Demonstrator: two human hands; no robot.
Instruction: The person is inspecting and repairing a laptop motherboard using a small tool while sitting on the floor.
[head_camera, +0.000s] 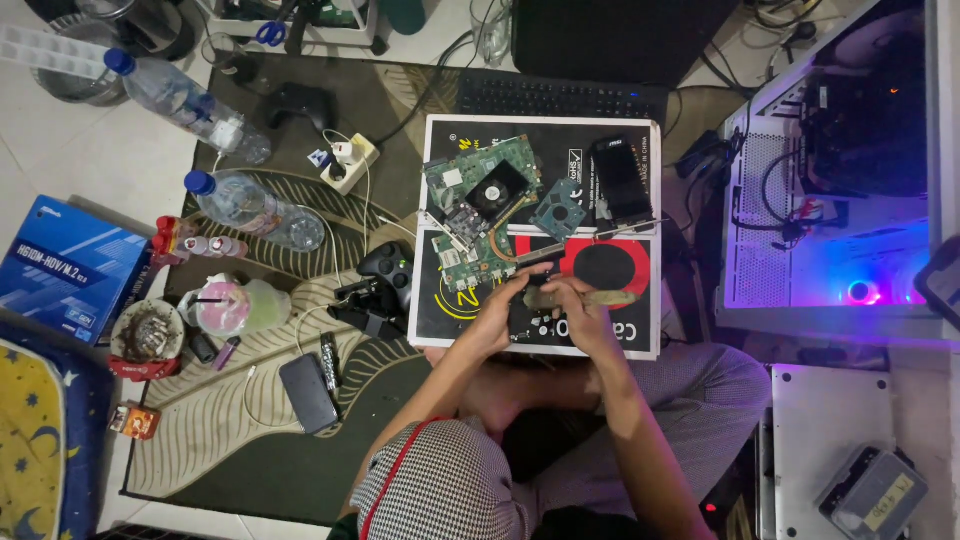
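You held a long, dull greenish-brown tool (580, 297) over the lower half of a white-edged board (436, 225), its long axis lying nearly level, left to right, the free end pointing right. Your right hand (578, 303) was curled closed around its middle. Your left hand (508, 296) gripped its left end, fingers bent, just below a green circuit board (472, 255). What the tool was could not be made out; your fingers hid its left tip. A black fan (500, 188) sat above, and a game controller (385, 265) lay just left of the board.
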